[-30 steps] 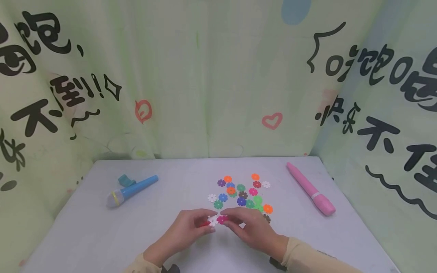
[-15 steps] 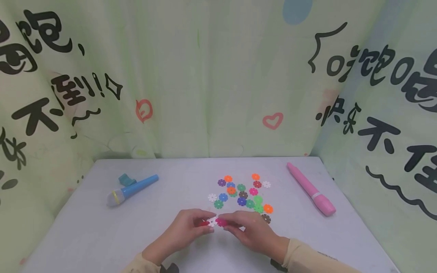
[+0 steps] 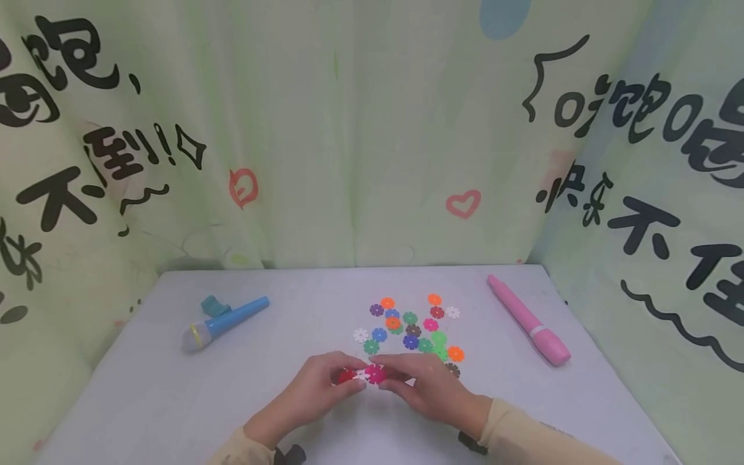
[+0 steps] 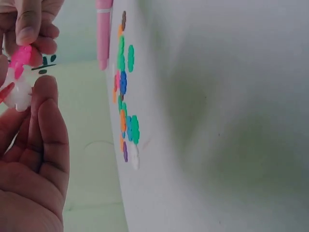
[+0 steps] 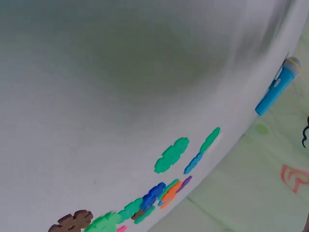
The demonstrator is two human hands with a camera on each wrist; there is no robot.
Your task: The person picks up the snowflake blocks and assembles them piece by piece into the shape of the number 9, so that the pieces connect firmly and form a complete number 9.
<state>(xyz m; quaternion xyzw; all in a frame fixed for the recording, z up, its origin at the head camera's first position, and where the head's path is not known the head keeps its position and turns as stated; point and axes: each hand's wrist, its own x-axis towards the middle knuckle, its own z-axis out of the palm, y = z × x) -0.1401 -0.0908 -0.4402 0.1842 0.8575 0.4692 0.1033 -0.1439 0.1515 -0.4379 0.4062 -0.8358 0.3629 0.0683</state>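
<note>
Pink notched disc (image 3: 375, 374) in right fingers (image 3: 398, 389), red disc (image 3: 347, 376) in left fingers (image 3: 349, 389)

Smooth plastic pink disc (image 3: 375, 374) between the fingers (image 3: 350, 389), smooth matt white tabletop (image 3: 174, 400) beneath them, folded cloth curtain (image 3: 401, 129) beyond.

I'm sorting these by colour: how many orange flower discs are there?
4: one orange disc by the purple disc, another beyond the dark red disc, a third overlapping a green disc, a fourth right of the light-green discs. The right hand may hide more.
</note>
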